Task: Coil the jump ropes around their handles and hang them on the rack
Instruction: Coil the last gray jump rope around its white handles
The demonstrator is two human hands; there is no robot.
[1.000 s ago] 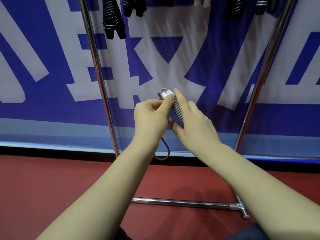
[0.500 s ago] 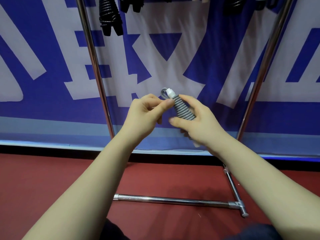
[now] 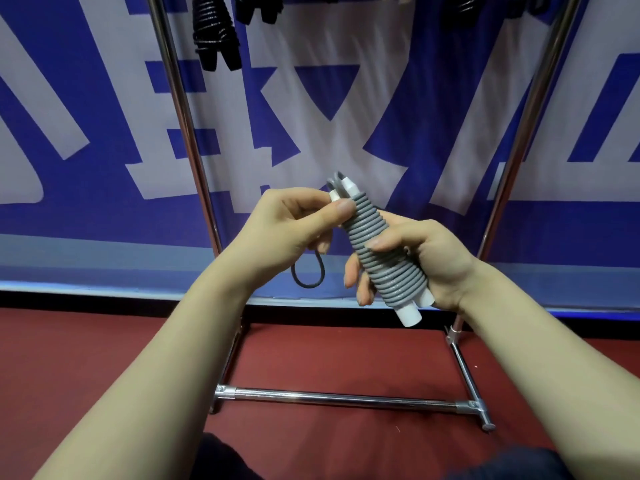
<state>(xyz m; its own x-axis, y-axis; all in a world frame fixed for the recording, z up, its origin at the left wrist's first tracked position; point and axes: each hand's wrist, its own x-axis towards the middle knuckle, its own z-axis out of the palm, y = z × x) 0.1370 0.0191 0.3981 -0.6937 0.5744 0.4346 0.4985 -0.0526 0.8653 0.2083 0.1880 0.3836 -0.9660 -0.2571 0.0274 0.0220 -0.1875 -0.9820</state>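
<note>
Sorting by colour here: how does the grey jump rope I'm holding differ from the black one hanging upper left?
The grey jump rope has grey cord on white handles; the black jump rope looks black throughout. The grey one is tilted, gripped by the left hand and right hand; the black one hangs from the rack, handle ends down. Both are coiled round their handles.

Grey rope sits wound in tight coils round two white handles, a tilted bundle gripped in the right hand, its top pinched by the left hand; a loose loop hangs under the left hand. Coiled black ropes hang on the rack above both hands
</note>
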